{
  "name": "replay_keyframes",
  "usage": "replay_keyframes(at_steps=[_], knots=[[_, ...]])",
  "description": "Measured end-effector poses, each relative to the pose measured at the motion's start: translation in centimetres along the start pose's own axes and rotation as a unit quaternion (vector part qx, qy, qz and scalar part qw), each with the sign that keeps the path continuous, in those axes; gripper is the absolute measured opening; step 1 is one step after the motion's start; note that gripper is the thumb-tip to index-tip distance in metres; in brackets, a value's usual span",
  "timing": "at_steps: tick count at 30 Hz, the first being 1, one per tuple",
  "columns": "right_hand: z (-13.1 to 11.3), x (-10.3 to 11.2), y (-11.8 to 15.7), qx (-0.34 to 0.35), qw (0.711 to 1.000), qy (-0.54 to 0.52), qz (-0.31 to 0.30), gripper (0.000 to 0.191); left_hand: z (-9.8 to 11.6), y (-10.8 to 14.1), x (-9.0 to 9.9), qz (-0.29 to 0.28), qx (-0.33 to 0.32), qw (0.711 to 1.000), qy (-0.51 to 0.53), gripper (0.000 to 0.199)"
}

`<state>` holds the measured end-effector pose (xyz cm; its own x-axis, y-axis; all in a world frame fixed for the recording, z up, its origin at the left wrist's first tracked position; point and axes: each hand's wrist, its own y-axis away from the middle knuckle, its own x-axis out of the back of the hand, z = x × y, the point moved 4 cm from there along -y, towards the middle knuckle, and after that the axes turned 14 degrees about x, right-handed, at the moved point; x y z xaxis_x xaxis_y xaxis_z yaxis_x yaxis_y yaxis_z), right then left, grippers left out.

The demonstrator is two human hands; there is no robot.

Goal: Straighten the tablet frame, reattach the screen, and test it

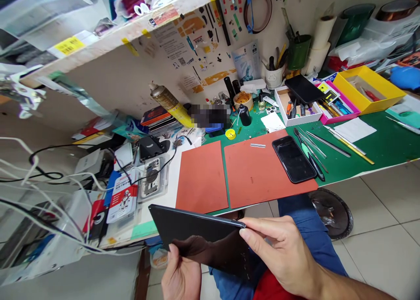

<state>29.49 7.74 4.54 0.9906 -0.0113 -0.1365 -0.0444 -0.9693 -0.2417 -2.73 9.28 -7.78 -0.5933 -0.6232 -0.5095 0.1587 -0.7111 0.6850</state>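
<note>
A dark tablet (183, 231) is held tilted over my lap, in front of the bench edge, its glossy black face reflecting a hand. My left hand (182, 271) grips its lower left edge, thumb on the face and the other fingers mostly hidden behind. At the upper right corner, the thumb and fingers of my right hand (285, 247) pinch the thin edge. Beyond the tablet, a black smartphone (293, 159) lies on the right orange mat (252, 182), beside a knife-like tool with a green and black handle (310, 155). A second orange mat (203, 177) lies to the left.
Several tweezers (328, 143) lie on the green bench top (393, 138). Behind them stand a white box of tools (302, 118), a pink tray (348, 115) and a yellow box (370, 90). Loose cables (65, 217) hang at left. A shelf (108, 37) juts overhead; a spray can (170, 103) leans below.
</note>
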Motion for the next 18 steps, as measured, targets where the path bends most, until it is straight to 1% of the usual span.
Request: replay_keyframes(at_steps=[4, 8, 10, 12, 13, 15, 17, 18], knots=[[0.1, 0.1, 0.1, -0.008, 1.000, -0.005, 0.000, 0.031, 0.3, -0.5, 0.7, -0.021, -0.001, 1.000, 0.004, 0.033], [0.3, 0.1, 0.3, -0.015, 1.000, -0.003, -0.001, 0.033, 0.3, -0.9, 1.3, -0.021, 0.004, 1.000, 0.022, 0.034], [0.6, 0.1, 0.4, -0.024, 1.000, 0.001, 0.002, 0.034, 0.1, -0.9, 1.1, -0.043, 0.005, 0.999, 0.026, 0.035], [1.3, 0.3, 0.6, -0.033, 0.999, 0.001, 0.019, 0.035, -0.3, -0.6, 0.5, -0.070, -0.011, 0.997, 0.022, 0.037], [1.8, 0.5, 0.8, -0.039, 0.999, -0.003, 0.036, 0.034, -0.5, -0.3, 0.0, -0.074, -0.025, 0.997, 0.021, 0.039], [3.2, 1.1, 1.5, -0.063, 0.995, -0.014, 0.080, 0.035, -0.8, 0.7, -1.0, -0.050, -0.059, 0.997, 0.025, 0.043], [5.1, 2.2, 2.4, -0.105, 0.986, -0.023, 0.125, 0.038, -1.2, 2.0, -2.3, -0.021, -0.076, 0.997, 0.022, 0.038], [6.1, 2.7, 2.9, -0.130, 0.981, -0.028, 0.143, 0.042, -1.4, 2.8, -3.0, -0.019, -0.087, 0.996, 0.018, 0.036]])
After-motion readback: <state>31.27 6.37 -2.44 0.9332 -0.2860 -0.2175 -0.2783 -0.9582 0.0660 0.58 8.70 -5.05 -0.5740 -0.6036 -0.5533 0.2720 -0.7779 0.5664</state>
